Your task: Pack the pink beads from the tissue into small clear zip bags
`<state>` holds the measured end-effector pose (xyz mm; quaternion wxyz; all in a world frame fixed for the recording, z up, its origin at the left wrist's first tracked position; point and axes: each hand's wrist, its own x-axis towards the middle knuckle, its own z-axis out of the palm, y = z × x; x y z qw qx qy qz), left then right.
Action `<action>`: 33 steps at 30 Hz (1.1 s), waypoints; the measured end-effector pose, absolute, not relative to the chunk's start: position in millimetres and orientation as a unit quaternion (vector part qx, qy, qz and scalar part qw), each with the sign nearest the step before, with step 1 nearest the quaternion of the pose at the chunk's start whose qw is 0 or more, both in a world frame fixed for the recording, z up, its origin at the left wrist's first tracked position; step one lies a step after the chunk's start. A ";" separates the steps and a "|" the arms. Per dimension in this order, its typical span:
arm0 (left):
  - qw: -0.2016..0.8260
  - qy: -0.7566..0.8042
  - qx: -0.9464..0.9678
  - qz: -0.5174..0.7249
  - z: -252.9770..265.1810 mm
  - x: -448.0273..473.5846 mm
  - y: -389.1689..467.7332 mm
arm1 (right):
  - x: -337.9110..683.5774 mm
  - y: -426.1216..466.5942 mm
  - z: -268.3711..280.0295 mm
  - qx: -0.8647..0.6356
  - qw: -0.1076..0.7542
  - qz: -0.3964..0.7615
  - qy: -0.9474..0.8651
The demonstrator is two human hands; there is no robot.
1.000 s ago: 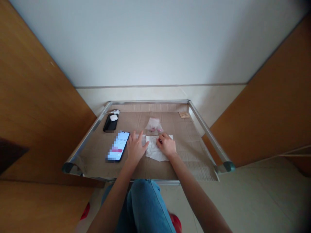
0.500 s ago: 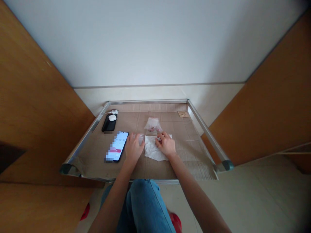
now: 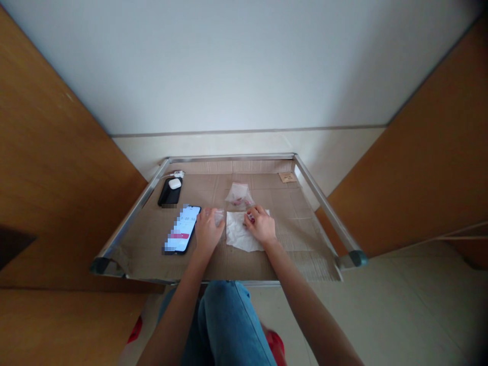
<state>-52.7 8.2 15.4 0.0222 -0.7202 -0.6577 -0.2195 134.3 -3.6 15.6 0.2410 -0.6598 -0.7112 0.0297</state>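
My left hand (image 3: 208,230) is curled around a small clear plastic bag (image 3: 218,216), which shows between its fingers and thumb beside the phone. My right hand (image 3: 263,226) rests over a crumpled white tissue (image 3: 240,238), fingers bent and tips drawn together at small dark red pieces (image 3: 250,218). The kind of these pieces is too small to make out, and the fingers partly cover them. Just beyond the tissue lies another clear bag (image 3: 239,194) with some red pieces inside.
A lit phone (image 3: 184,231) lies left of my left hand. Behind it are a black phone-like slab (image 3: 168,195), a white earbud case (image 3: 175,183) and a white plug (image 3: 178,174). A brown packet (image 3: 287,177) sits at the back right. A metal frame (image 3: 324,201) borders the cardboard-covered top (image 3: 301,234).
Both hands stay almost in place. My right fingers have shifted slightly, and more of the red pieces shows at their tips. The whole view has moved a little.
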 end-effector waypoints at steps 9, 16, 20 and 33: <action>0.061 -0.654 -0.704 -0.270 47.4 -49.6 10.4 | 135.0 -3.5 16.6 -0.666 0.234 0.041 -0.707; 0.054 -0.692 -0.696 -0.185 16.4 -34.5 23.7 | 135.6 -3.8 17.7 -0.665 0.229 0.043 -0.710; 0.073 -0.692 -0.700 -0.164 -5.9 -34.3 22.8 | 135.5 -3.3 17.4 -0.662 0.238 0.044 -0.710; 0.036 -0.607 -0.784 -0.123 -11.3 -48.8 30.8 | 135.9 -2.6 16.1 -0.657 0.260 0.052 -0.706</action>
